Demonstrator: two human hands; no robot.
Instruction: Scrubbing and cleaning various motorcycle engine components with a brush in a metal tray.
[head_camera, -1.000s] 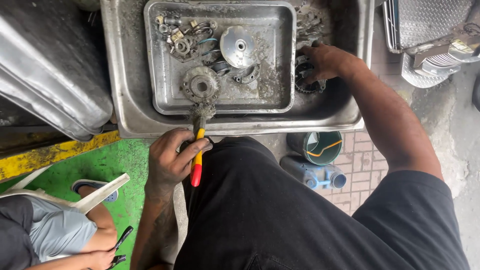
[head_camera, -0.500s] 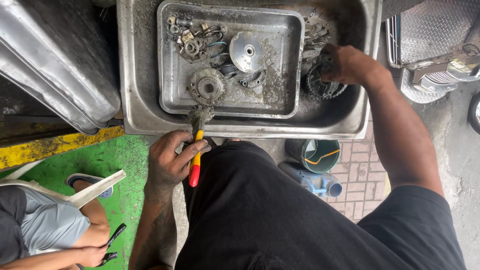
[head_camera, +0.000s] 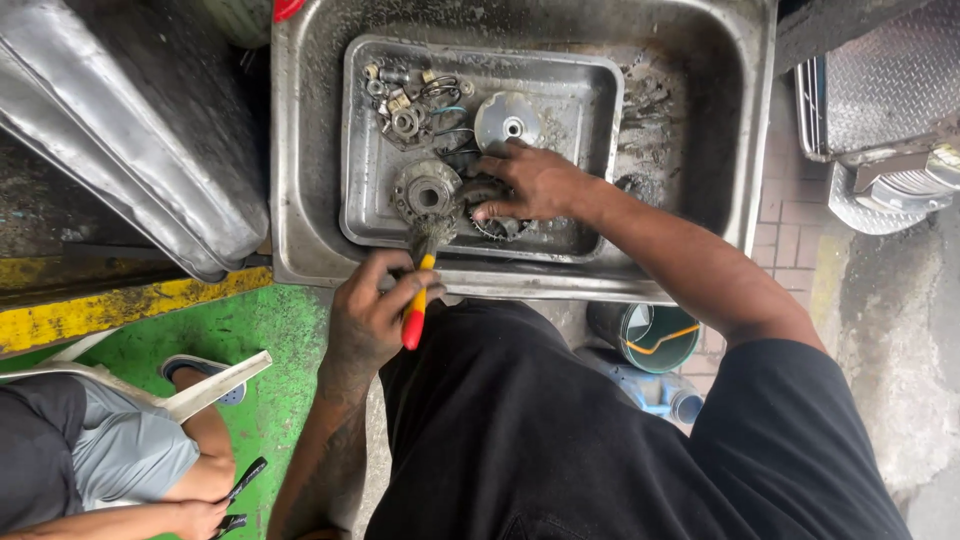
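Here, line by line:

Left hand: the left hand (head_camera: 375, 315) has its fingers (head_camera: 385, 270) wrapped fully closed around the red and yellow handle of a brush (head_camera: 422, 285), whose dirty bristle head points up over the near rim of the inner tray (head_camera: 580, 160).

Right hand: the right hand (head_camera: 535, 185) reaches down into the tray, fingers curled loosely over a toothed round part (head_camera: 490, 215); they are partly bent and touch it, but I cannot tell whether they have truly gripped it.

Where the part is: low in the inner tray, just beside a greasy round hub (head_camera: 428, 195) and below a shiny metal disc (head_camera: 508, 122).

Look of the part: dark, grimy, ringed with small teeth, mostly hidden under the hand.

Handling: it looks like solid metal, so probably heavy for its size, stiff and not fragile; the oily film likely makes it slippery. The toothed rim seems the surest place to take hold, pinched from opposite sides.

Brush handling: light and rigid, with soft bristles; the handle gives a sure grip.

Around it: small rings and springs (head_camera: 415, 100) lie in the tray's far left corner; the tray sits inside a larger steel basin (head_camera: 300, 150). A teal bucket (head_camera: 650, 340) stands on the floor below.

Nearby: another person's arm (head_camera: 150, 500) shows at the lower left.
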